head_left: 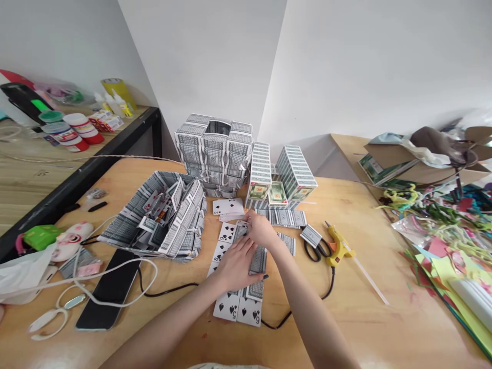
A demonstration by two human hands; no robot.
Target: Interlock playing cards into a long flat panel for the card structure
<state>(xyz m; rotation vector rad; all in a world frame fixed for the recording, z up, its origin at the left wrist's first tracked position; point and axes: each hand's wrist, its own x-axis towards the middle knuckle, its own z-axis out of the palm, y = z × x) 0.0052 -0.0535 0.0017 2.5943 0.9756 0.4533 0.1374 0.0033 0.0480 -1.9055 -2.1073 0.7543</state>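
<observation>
My left hand (237,262) lies with its fingers spread over a block of playing cards, some face up (226,306) and some with grey patterned backs (258,261). My right hand (260,229) is at the block's upper edge, its fingers drawn together over a card; whatever they pinch is too hidden to make out. Just above the hands is a small pile of face-up cards (228,206). A row of face-down cards (286,218) runs to the right of it. Black scissors (318,250) and a yellow glue gun (339,248) rest farther right.
Card-covered basket (184,230) at left, card-covered box (215,154) behind. Stacked card packs (294,171) stand at the back. A black phone (109,292) and white cables lie at left. Coloured paper (446,266) covers the right side. A black cord passes beneath my forearms.
</observation>
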